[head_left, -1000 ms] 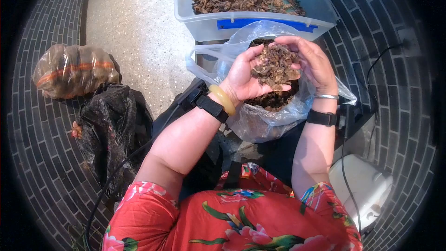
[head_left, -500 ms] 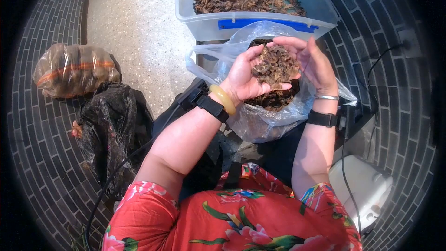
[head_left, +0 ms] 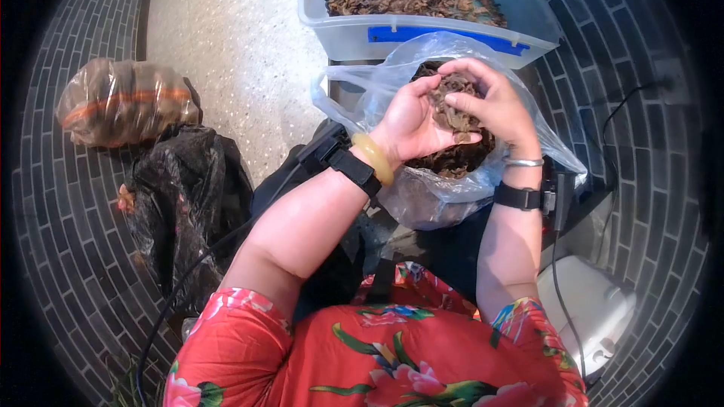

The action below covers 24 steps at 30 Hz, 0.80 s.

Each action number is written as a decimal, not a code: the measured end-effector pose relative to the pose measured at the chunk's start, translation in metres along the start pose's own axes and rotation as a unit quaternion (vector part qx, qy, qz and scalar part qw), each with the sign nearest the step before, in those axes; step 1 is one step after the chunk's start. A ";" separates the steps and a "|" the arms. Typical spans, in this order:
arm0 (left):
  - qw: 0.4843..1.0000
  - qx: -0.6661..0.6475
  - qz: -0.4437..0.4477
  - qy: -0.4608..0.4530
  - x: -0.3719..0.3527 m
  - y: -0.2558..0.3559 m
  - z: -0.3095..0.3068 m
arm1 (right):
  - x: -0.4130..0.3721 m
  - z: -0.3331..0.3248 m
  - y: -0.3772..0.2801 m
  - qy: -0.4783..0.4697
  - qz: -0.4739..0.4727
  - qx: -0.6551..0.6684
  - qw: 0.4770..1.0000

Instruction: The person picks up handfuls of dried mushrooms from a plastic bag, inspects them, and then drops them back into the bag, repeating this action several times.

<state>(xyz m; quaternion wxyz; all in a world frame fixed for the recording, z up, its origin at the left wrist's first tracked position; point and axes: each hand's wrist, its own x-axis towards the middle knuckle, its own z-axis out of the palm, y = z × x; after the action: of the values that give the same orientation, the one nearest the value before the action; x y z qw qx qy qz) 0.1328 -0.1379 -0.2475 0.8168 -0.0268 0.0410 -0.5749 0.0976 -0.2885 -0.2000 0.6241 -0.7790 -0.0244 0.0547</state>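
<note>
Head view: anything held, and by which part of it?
Yes, a loose clump of brown pieces: its underside rests in the cupped left hand, while the right hand's thumb seems to touch its top.

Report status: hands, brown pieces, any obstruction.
Left hand cupping brown pieces. Right hand over them, thumb touching. Open plastic bag beneath. Nothing visibly blocking.

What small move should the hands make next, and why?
Perhaps the left hand should curl its fingers slightly upward, because dried brown pieces lie near its fingertips, above the open plastic bag, while the thumb of the right hand lies over them.
</note>
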 end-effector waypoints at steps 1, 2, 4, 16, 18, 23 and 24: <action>0.999 -0.022 -0.016 -0.031 0.000 0.001 0.001 | 0.001 -0.001 0.002 0.020 0.001 0.035 0.999; 1.000 -0.003 -0.019 -0.003 0.002 0.002 0.003 | 0.000 -0.003 0.002 0.023 0.010 0.057 0.998; 1.000 0.006 -0.022 -0.008 0.002 0.003 0.001 | -0.001 -0.009 0.004 0.023 0.026 0.050 0.998; 1.000 0.008 -0.015 -0.022 0.002 0.004 -0.003 | -0.006 -0.012 -0.006 -0.026 0.011 0.072 0.997; 0.999 -0.019 -0.012 -0.035 0.001 0.003 -0.003 | -0.008 -0.010 -0.007 -0.043 -0.015 0.068 0.997; 1.000 -0.009 -0.008 -0.015 0.002 0.004 -0.004 | -0.006 -0.004 -0.008 -0.044 -0.055 -0.105 0.992; 1.000 -0.009 -0.007 -0.015 0.002 0.004 -0.004 | -0.005 -0.002 -0.007 -0.045 -0.055 -0.104 0.992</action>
<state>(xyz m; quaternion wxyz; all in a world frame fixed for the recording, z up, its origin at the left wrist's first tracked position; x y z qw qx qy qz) 0.1368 -0.1388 -0.2521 0.8128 -0.0429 0.0338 -0.5800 0.0927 -0.2891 -0.1920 0.5398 -0.8341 -0.1008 0.0519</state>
